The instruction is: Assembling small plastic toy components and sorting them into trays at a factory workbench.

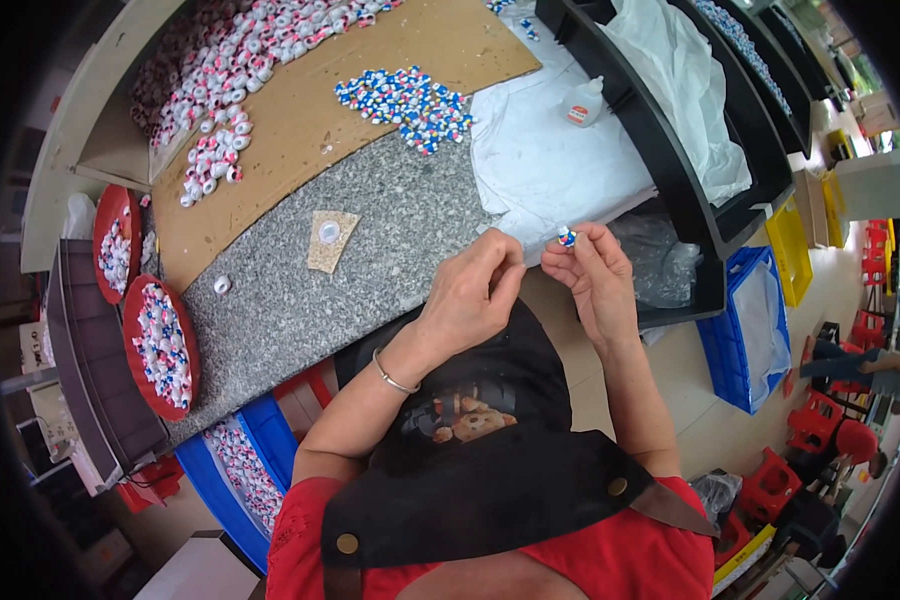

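Between the thumb and fingertips of my right hand (600, 280) is a small blue, white and red plastic piece (567, 238). Just to its left, my left hand (475, 290) is closed, thumb and fingers pressed together; whatever it may hold is hidden. Both hands are over the near edge of the grey speckled worktop (410, 220). Beyond them lies a pile of small blue, white and pink pieces (410, 105). A tan square with a small round white dish (329, 232) sits on the worktop, and a single white piece (222, 284) lies farther left.
Brown cardboard (300, 130) carries a heap of white and pink pieces (260, 45). Two red bowls (192, 365) of pieces stand at the left. White paper (550, 165) with a small bottle (583, 103) is at the right, beside black trays (660, 130). A blue crate (720, 350) stands on the floor.
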Tool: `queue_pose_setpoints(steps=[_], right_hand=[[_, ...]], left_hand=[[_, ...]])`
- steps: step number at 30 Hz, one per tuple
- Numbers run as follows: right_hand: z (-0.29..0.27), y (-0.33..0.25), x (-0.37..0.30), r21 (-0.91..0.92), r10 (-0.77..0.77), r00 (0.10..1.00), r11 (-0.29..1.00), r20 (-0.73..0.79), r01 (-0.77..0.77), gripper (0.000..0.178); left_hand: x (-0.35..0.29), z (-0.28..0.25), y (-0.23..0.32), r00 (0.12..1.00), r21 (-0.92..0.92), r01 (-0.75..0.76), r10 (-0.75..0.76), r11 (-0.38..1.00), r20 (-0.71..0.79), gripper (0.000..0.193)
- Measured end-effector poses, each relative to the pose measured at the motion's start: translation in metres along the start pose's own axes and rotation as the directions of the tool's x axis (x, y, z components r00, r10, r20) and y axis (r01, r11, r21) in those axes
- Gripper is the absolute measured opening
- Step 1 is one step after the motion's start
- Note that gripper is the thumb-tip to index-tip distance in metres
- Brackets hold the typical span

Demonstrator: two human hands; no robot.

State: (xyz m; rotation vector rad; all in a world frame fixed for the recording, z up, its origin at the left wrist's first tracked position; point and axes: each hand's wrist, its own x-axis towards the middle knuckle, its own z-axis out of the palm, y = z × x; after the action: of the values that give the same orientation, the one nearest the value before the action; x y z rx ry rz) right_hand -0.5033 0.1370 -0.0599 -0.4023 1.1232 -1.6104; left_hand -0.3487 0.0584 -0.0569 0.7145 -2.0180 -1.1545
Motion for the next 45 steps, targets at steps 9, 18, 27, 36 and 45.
queue_pose_setpoints(steps=[9, 18, 27, 36, 45], right_hand=[[0.038, 0.002, 0.023, 0.011, 0.171, 0.978, 0.985, 0.116, -0.173, 0.022], [0.093, 0.025, 0.051, -0.656, -0.007, 0.923, 0.701, 0.386, 0.279, 0.015], [0.121, 0.021, 0.074, -0.440, 0.120, 0.540, -0.447, 0.833, 0.779, 0.007], [0.115, 0.022, 0.078, -0.433, 0.096, 0.488, -0.337, 0.867, 0.836, 0.015], [0.134, 0.017, 0.078, -0.557, 0.151, 0.596, -0.235, 0.789, 0.797, 0.013]], left_hand=[[-0.049, -0.040, -0.005, 0.998, 0.139, -0.037, 0.043, 0.990, -0.044, 0.022], [-0.126, -0.168, -0.026, 0.821, 0.434, 0.272, 0.028, 0.859, -0.570, 0.013], [-0.128, -0.244, -0.079, 0.817, 0.642, 0.436, 0.022, 0.631, -0.576, 0.033], [-0.125, -0.231, -0.063, 0.783, -0.027, 0.234, -0.205, 0.972, -0.587, 0.032], [-0.126, -0.183, -0.041, 0.870, -0.682, 0.187, -0.442, 0.707, -0.219, 0.035]])
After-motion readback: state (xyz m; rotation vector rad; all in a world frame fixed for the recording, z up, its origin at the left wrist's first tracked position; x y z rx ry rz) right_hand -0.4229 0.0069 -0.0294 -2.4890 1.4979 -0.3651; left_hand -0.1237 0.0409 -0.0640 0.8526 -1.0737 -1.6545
